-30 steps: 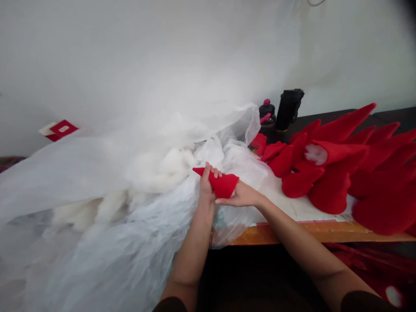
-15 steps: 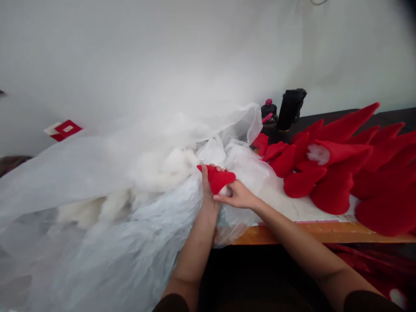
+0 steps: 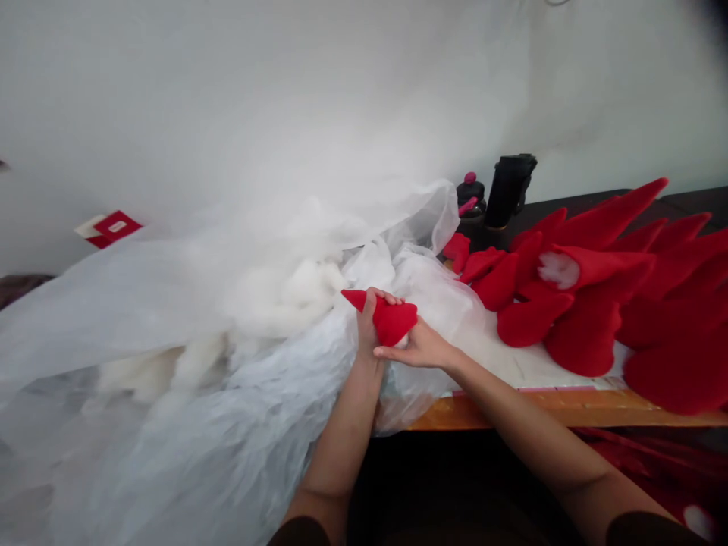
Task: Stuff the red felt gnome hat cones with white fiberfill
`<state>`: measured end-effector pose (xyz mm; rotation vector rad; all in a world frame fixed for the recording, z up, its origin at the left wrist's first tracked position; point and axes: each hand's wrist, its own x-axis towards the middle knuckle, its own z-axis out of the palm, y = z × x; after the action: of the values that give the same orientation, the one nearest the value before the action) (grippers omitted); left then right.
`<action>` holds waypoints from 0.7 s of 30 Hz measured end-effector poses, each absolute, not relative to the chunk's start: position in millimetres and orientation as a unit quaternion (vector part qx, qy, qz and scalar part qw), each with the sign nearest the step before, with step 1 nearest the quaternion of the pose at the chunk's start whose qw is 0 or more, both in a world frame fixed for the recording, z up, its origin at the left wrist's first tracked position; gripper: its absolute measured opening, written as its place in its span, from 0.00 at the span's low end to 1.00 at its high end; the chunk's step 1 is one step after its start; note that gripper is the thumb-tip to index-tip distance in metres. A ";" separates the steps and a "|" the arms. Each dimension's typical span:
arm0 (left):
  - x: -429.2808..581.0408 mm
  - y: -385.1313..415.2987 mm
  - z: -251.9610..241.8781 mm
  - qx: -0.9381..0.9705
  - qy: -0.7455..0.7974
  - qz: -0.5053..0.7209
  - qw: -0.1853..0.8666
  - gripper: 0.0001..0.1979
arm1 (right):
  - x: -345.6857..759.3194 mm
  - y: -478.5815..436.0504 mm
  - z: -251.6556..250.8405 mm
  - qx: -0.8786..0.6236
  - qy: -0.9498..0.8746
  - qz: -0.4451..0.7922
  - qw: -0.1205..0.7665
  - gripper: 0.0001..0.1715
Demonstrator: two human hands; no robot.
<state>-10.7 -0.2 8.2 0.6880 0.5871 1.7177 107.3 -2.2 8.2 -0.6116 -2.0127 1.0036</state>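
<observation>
A small red felt cone (image 3: 392, 322), like a gnome hat, lies across my two hands with its pointed tip to the left. My left hand (image 3: 367, 334) is closed round its middle, thumb on the near side and fingertips showing over the far edge. At the wide end, my right hand (image 3: 426, 346) grips the rim, its thumb stretched below. A little white stuffing (image 3: 403, 342) shows at that opening; the right fingertips are hidden behind the cone. Just beyond and left of my hands lies loose white fibre filling (image 3: 310, 284) in a big translucent plastic bag (image 3: 250, 409).
Several stuffed red cones (image 3: 583, 334) crowd the table's right side, one (image 3: 603, 269) with white filling showing. A black tumbler (image 3: 509, 191) and a dark jar with pink parts (image 3: 471, 199) stand behind. The orange table edge (image 3: 512, 409) runs in front of me. A red card (image 3: 117, 227) is at far left.
The cone has turned and slid in my hands, so more of its tip sticks out left of my left thumb. Less white stuffing shows at its opening.
</observation>
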 end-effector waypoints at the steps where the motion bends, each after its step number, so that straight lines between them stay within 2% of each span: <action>1: -8.8 -1.6 8.8 0.312 0.263 0.720 0.561 0.16 | 108.0 -2.9 8.3 -0.249 -0.781 0.419 0.392 0.35; 3: -4.2 -6.0 11.1 0.344 0.300 0.694 0.557 0.16 | 111.8 -3.7 7.6 -0.259 -0.737 0.515 0.353 0.38; 6: 2.8 -13.8 15.2 0.367 0.313 0.647 0.591 0.14 | 122.4 -2.5 5.3 -0.230 -0.634 0.699 0.237 0.38; 9: 5.5 -16.8 16.0 0.382 0.270 0.618 0.632 0.11 | 130.2 0.2 5.1 -0.224 -0.606 0.739 0.191 0.44; 12: 2.6 -12.8 13.3 0.370 0.276 0.629 0.625 0.10 | 126.7 1.3 8.1 -0.252 -0.670 0.656 0.239 0.35; 16: -3.6 -7.6 10.0 0.325 0.326 0.653 0.601 0.13 | 114.5 -1.7 9.2 -0.290 -0.746 0.453 0.393 0.50; 18: -5.1 -9.1 10.1 0.342 0.320 0.642 0.607 0.15 | 113.4 -4.0 6.3 -0.286 -0.711 0.517 0.381 0.51; 21: -3.5 -14.5 11.4 0.353 0.295 0.591 0.663 0.20 | 118.2 -5.8 0.5 -0.230 -0.621 0.678 0.318 0.43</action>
<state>-3.5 -14.5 11.4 0.7976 0.6657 1.3356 118.2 -5.8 0.5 -0.6061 -1.6336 1.7852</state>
